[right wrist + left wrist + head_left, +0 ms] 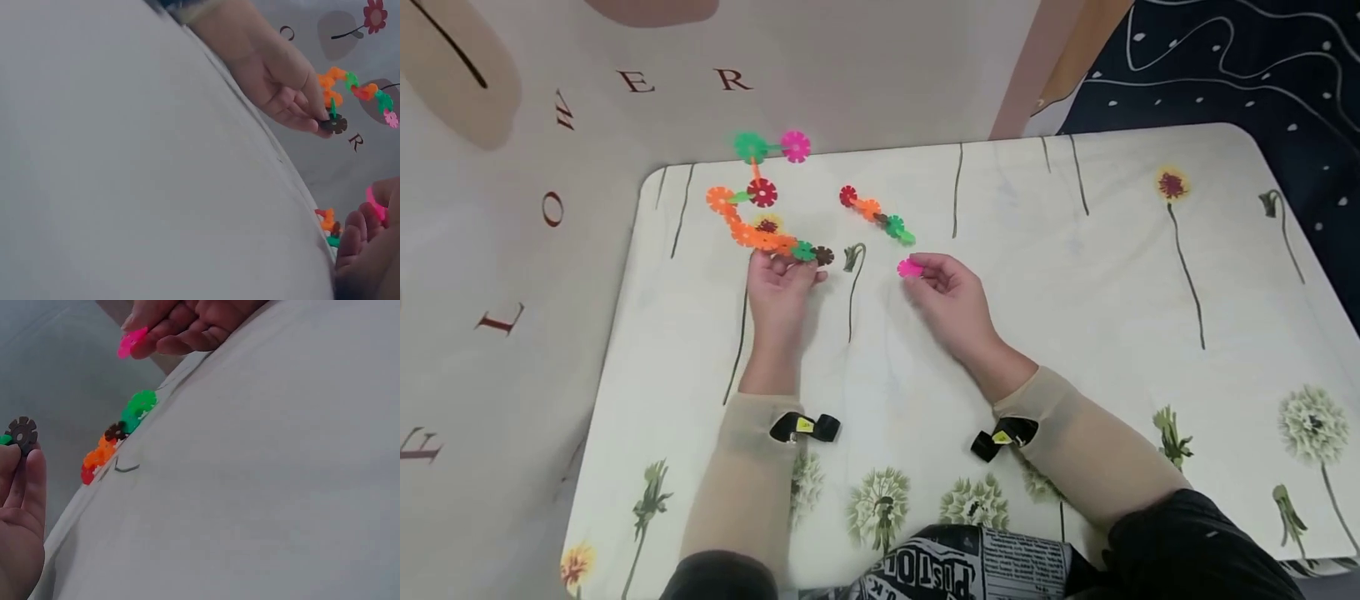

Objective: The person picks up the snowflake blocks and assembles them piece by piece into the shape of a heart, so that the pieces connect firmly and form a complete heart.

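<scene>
My left hand point(778, 300) holds a long chain of notched plastic snowflake discs point(763, 237) near its lower end. Orange, green, red and pink discs stretch up and away from the fingers. At the chain's near end is a dark brown disc point(25, 432), close to the left thumb in the left wrist view. To the right, my right hand point(953, 302) pinches a single pink snowflake disc point(909, 267) between thumb and fingers. The two hands are apart. In the right wrist view the right hand covers part of the pink disc point(375, 204).
Beyond and between the hands, a short chain of red, orange, brown and green discs point(870, 209) lies on the table. A pale flower-print cloth point(1075, 333) covers the tabletop. A lettered light curtain or wall covering point(625, 117) borders the far and left edges.
</scene>
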`<state>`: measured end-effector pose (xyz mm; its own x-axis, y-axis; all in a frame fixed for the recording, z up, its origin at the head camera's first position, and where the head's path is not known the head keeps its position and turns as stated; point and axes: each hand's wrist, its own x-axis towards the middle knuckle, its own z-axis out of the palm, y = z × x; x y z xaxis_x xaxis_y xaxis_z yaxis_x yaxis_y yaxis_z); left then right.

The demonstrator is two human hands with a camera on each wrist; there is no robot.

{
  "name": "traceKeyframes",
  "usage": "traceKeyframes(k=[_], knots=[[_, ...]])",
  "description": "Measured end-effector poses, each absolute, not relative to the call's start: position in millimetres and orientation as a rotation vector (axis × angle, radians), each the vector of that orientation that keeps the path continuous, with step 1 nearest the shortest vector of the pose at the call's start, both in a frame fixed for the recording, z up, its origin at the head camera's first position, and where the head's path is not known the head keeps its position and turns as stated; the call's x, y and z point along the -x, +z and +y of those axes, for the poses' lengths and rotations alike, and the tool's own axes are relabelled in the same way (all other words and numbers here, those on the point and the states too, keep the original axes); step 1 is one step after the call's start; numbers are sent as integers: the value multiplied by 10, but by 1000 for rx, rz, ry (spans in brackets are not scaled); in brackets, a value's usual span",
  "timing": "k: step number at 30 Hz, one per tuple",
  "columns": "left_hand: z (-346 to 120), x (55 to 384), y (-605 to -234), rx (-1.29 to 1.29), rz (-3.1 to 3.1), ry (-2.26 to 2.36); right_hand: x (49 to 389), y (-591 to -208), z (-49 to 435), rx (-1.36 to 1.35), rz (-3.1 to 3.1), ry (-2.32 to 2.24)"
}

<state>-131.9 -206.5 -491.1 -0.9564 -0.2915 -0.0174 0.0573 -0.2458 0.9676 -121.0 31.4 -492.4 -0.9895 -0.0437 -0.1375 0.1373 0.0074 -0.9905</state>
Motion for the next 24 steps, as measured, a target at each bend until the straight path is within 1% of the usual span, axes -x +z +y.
traceKeyframes(k=[4,7,9,14,20,24], knots=[[-1897,1235,-4874,-261,-1849,-2311,1348,-4818,312,-265,1855,-2212],[-1761,1183,-4845,-228,-1934,-2297,1443,-4752,298,-290,1664,-2288],[-1673,1158,-4831,-210,-1977,-2283,1480,-4755,294,-273,1576,-2331],[-1561,1143,-4898,-207,-1969,-2308,1499,-4907,294,-201,1479,-2374],[-1590,1101,-4984,-252,-1901,-2293,1455,-4955,259,-21,1384,-2305],[-1608,1106,-5012,-258,-1904,-2272,1445,-4963,234,-1,1354,-2286]])
